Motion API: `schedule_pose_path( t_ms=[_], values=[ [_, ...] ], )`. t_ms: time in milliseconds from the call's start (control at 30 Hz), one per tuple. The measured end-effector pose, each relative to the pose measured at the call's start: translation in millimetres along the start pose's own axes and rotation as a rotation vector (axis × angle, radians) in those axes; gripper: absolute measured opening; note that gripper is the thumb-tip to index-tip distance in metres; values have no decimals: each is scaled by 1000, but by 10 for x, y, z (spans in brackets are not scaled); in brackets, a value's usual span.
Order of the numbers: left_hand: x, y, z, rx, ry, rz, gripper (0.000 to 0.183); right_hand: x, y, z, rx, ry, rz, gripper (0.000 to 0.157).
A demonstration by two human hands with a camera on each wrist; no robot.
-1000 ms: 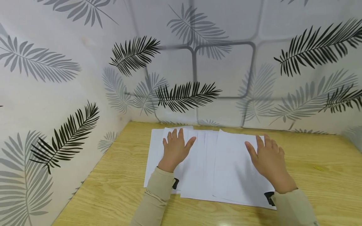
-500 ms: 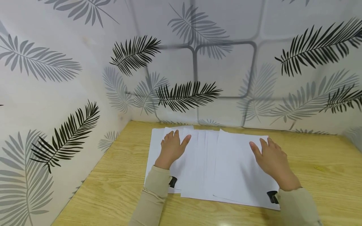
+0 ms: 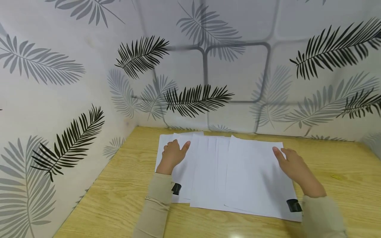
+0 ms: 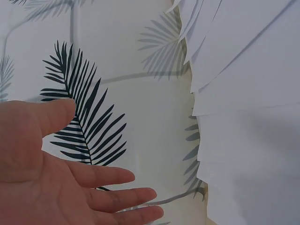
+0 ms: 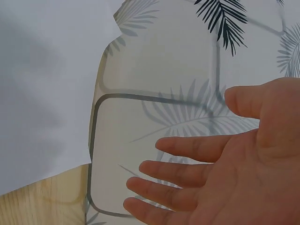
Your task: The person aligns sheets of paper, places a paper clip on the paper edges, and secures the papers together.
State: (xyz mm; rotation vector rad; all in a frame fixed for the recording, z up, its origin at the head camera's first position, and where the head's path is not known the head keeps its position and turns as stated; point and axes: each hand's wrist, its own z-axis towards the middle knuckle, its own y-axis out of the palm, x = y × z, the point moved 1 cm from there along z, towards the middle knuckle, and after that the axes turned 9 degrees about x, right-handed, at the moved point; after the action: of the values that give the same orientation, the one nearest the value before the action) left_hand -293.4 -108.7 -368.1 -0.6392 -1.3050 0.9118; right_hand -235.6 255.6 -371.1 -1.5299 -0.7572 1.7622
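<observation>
Several white sheets of paper (image 3: 209, 172) lie fanned out and overlapping on the wooden table. My left hand (image 3: 172, 156) is over the left part of the sheets, near their outer edge. In the left wrist view its fingers (image 4: 115, 199) are extended with nothing between them, and the sheets' uneven edges show to the right. At the right edge of the paper is my right hand (image 3: 299, 168), thumb towards the sheets. The right wrist view shows its fingers (image 5: 173, 173) spread and holding nothing, with a sheet's corner to the left.
The wooden tabletop (image 3: 128, 185) extends around the paper. A small yellow object (image 3: 336, 177) lies on it at the right. Behind and to the left stand walls (image 3: 184, 66) covered with a leaf pattern. A black wrist device (image 3: 294, 205) sits by each sleeve.
My hands have moved apart, the left one leftward and the right one rightward, both towards the outer edges of the paper. The sheets lie as before.
</observation>
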Motion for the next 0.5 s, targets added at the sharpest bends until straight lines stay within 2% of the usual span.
schedule_pose_path(
  t_ms=[100, 267, 500],
  values=[
    [-48, -16, 29, -22, -41, 1, 69, 42, -26, 10, -37, 29, 30, 78],
    [-116, -31, 56, -46, -82, -13, 66, 103, -59, 28, -101, 117, 21, 84],
    [-230, -28, 64, -107, -91, -8, 67, 161, -93, 28, -146, 221, 71, 88]
  ],
)
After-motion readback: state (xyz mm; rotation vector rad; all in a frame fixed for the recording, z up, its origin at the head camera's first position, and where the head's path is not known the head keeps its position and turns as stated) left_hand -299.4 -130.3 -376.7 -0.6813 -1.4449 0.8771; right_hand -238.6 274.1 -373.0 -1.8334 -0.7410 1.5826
